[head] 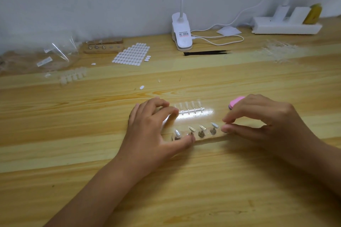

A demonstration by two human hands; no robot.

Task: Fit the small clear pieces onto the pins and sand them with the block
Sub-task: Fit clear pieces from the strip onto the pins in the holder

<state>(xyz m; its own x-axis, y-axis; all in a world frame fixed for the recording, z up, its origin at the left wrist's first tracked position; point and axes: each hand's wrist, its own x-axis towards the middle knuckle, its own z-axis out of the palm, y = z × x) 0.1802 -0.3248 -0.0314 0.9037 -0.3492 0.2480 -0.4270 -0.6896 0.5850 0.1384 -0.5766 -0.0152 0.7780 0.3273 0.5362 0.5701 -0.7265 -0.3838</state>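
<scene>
A wooden pin holder (206,139) lies in front of me with several metal pins (202,131) standing in it. The leftmost pin carries a small clear piece (177,132). My left hand (147,131) grips the holder's left end, thumb at the front and fingers behind. My right hand (262,121) pinches with thumb and forefinger at the holder's right end, on what looks like a small clear piece over the last pin; the fingertips hide it. Just behind the holder lies a strip of clear pieces (191,108). The pink sanding block (237,101) peeks out behind my right hand.
At the back stand a white clip lamp (181,32) with its cable, black tweezers (206,53), a sheet of white adhesive tabs (132,54), a second wooden holder (103,47), plastic bags (55,55) and a white power strip (286,25). Loose clear pieces (276,51) lie at the far right.
</scene>
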